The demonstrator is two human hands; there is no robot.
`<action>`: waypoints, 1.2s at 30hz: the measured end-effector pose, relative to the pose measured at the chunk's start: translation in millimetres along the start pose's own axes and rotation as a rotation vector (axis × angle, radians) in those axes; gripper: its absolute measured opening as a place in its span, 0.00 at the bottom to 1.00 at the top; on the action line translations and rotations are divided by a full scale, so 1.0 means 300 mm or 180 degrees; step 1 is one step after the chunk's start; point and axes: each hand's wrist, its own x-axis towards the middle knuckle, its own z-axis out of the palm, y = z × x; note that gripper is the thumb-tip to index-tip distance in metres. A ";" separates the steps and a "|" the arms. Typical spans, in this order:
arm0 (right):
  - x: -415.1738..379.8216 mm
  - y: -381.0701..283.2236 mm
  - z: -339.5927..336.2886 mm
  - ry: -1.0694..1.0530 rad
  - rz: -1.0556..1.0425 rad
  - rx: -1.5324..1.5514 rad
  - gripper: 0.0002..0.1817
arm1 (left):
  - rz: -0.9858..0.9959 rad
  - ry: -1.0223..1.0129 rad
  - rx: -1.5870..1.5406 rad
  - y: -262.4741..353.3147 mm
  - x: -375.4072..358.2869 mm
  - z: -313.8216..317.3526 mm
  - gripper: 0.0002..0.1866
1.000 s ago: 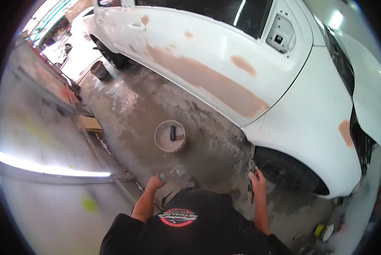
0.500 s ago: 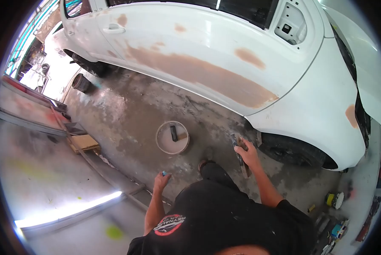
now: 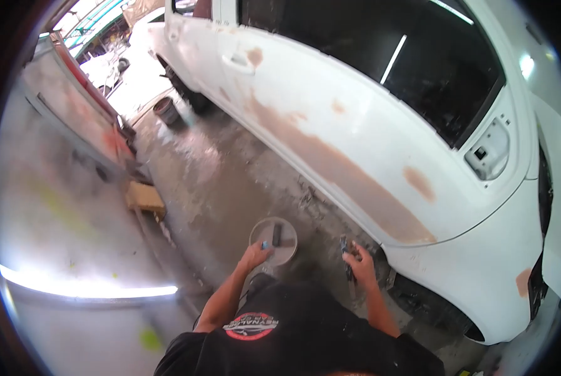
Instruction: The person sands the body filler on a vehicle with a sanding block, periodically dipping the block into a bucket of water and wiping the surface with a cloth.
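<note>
My left hand (image 3: pixel 254 255) is closed on a small light-blue item (image 3: pixel 265 245), too small to name, and overlaps the left rim of a round bucket (image 3: pixel 295 245). Inside the bucket lies a dark block (image 3: pixel 277 235) in pale liquid. My right hand (image 3: pixel 360 263) grips a long, narrow dark tool (image 3: pixel 346 250), held upright near the car's front wheel arch. Beyond both hands stands a white car (image 3: pixel 380 135) with brownish patches (image 3: pixel 330 166) along its doors and fender.
A dark bucket (image 3: pixel 166 111) stands on the wet floor (image 3: pixel 211 182) near the far wheel. To the left are a tan block (image 3: pixel 146 197) and a pale panel (image 3: pixel 74 232) with a bright light strip (image 3: pixel 92 290).
The view has turned and tilted, showing more of the car window. My left hand has moved from the floor area left of the bucket to its rim. My right hand still holds the tool.
</note>
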 end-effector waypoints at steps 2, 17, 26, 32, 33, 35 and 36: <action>0.038 0.022 -0.019 0.0199 -0.0096 -0.0116 0.37 | 0.0221 -0.0183 -0.0146 0.047 0.065 -0.011 0.26; -0.026 0.013 0.335 0.1599 0.0776 0.0323 0.32 | 0.0533 -0.0867 -0.0746 -0.105 0.525 -0.292 0.21; -0.047 -0.172 0.729 0.2371 0.1001 0.0261 0.33 | -0.0593 -0.1632 -0.0912 -0.522 0.847 -0.680 0.15; -0.204 -0.077 0.832 0.2456 0.1294 0.0188 0.38 | -0.0783 -0.1803 -0.1004 -0.525 0.818 -0.793 0.15; -0.225 -0.058 0.842 0.2578 0.1291 0.0277 0.38 | -0.0596 -0.1915 -0.1176 -0.532 0.818 -0.778 0.15; -0.289 -0.053 0.851 0.2752 0.1290 0.0447 0.38 | -0.0196 -0.1886 -0.0751 -0.543 0.857 -0.718 0.17; -0.316 -0.049 0.857 0.2823 0.1274 0.0533 0.37 | 0.0008 -0.1752 -0.0126 -0.541 0.887 -0.680 0.19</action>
